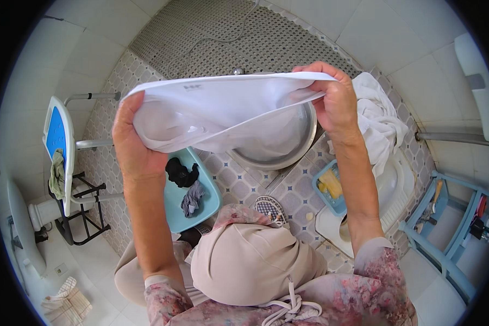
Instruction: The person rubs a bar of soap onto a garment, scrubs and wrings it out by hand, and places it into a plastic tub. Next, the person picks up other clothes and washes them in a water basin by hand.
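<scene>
Both my hands hold up a white cloth garment (228, 98), pulled wide between them so that its opening gapes towards me. My left hand (136, 142) grips its left end, the thumb inside the edge. At the right end, my right hand (335, 102) pinches the hem, with its fingers curled over the top. Small dark markings show on the garment's inner face. Below it stands a round metal basin (269, 165), its far part hidden by the cloth. Whitish water or fabric shows inside the basin; I cannot tell which.
A turquoise tub (212, 199) holds black cloth (182, 172) and grey cloth (192, 199). Yellow soap (330, 184) lies in a blue dish (339, 208) by the squat toilet (403, 187). White fabric (375, 110) is heaped right; a shower chair (59, 130) stands left. A hose (216, 39) crosses the perforated mat (167, 40).
</scene>
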A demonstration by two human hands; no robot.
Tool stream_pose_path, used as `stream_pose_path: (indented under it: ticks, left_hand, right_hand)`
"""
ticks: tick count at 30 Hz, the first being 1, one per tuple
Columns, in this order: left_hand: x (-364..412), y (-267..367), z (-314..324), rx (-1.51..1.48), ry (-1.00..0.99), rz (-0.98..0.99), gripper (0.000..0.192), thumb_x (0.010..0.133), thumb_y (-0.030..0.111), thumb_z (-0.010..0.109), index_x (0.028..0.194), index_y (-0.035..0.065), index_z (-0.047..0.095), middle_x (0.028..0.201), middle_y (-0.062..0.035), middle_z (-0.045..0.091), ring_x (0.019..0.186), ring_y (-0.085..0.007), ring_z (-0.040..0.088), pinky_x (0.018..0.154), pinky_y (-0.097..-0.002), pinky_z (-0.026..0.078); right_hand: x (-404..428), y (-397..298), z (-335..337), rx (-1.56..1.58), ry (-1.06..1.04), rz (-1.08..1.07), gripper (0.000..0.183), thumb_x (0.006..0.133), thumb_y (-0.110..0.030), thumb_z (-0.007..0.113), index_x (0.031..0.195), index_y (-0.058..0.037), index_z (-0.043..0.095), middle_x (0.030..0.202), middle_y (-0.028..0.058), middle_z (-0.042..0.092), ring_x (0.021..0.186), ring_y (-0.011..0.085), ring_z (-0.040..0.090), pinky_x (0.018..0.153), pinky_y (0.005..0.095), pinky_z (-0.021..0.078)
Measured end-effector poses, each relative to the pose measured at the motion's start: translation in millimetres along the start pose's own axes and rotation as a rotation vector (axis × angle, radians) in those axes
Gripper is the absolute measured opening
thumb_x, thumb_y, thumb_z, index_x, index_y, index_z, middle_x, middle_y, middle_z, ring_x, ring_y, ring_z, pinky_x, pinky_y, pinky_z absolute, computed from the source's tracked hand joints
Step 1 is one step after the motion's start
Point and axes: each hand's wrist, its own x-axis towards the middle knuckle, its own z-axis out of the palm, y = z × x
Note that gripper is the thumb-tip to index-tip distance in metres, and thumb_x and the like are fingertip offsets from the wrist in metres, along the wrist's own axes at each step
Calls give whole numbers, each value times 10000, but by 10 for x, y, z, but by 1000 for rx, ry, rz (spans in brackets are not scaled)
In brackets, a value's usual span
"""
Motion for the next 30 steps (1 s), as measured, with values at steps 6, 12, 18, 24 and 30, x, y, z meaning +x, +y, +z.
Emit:
stream_pose_path:
  ticks: [6, 12, 18, 24, 30]
  left_hand:
    - [-122, 507, 333, -63, -61, 159, 163, 861, 131, 636, 976, 17, 655, 947, -106, 678, 868, -239, 662, 797, -363, 566]
    - [-246, 602, 300, 4, -22, 157, 242, 877, 139, 620, 1059, -21, 619, 1017, -138, 663, 907, -259, 662, 812, -385, 566]
    - [2, -302, -94, 259, 2, -165, 277, 869, 141, 623, 1063, -55, 596, 975, -133, 657, 836, -216, 667, 750, -346, 566]
    - [285, -1114, -823, 443, 67, -331, 203, 851, 182, 676, 927, 19, 580, 850, -67, 636, 700, -150, 630, 633, -297, 541]
    - [287, -1306, -836, 594, 60, -306, 249, 858, 191, 688, 999, 12, 589, 822, -43, 628, 641, -112, 607, 617, -264, 533]
  right_hand:
    - [-107, -821, 630, 96, 66, -235, 290, 738, 40, 451, 906, 26, 686, 829, 116, 684, 736, 184, 637, 706, 277, 534]
    - [58, -1056, 927, 77, 122, -694, 281, 804, -80, 436, 912, 47, 663, 858, 163, 677, 764, 199, 645, 725, 268, 523]
    - [734, -392, 292, -266, 79, -255, 216, 791, -33, 468, 848, 24, 668, 692, 96, 647, 577, 157, 611, 555, 265, 511]
    - [781, 418, -52, -703, 94, -17, 288, 743, -60, 463, 905, 12, 690, 754, 79, 632, 649, 143, 539, 611, 281, 448]
    - [823, 654, -171, -427, 88, 83, 293, 729, -69, 456, 921, 35, 652, 776, 109, 621, 708, 180, 576, 672, 305, 476]
